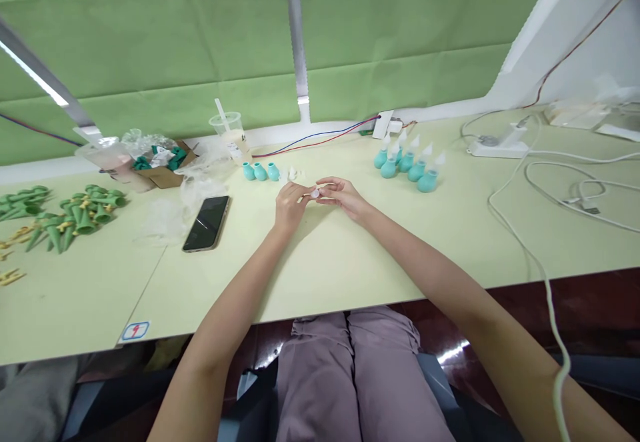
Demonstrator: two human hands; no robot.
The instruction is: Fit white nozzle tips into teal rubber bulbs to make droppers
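Observation:
Between the fingertips of both hands is a small whitish piece with a round end, mostly covered by the fingers. My left hand pinches it from the left. My right hand closes on it from the right with thumb and fingers. Just beyond the left hand lie a few small translucent nozzle tips. Next to them, three teal rubber bulbs stand with open necks. To the right, several teal bulbs with clear pointed nozzles stand in a group.
A phone lies left of my arms. Behind it are plastic bags, a drink cup and a box of dark green pieces. Green cone-shaped parts fill the far left. A power strip and white cables occupy the right.

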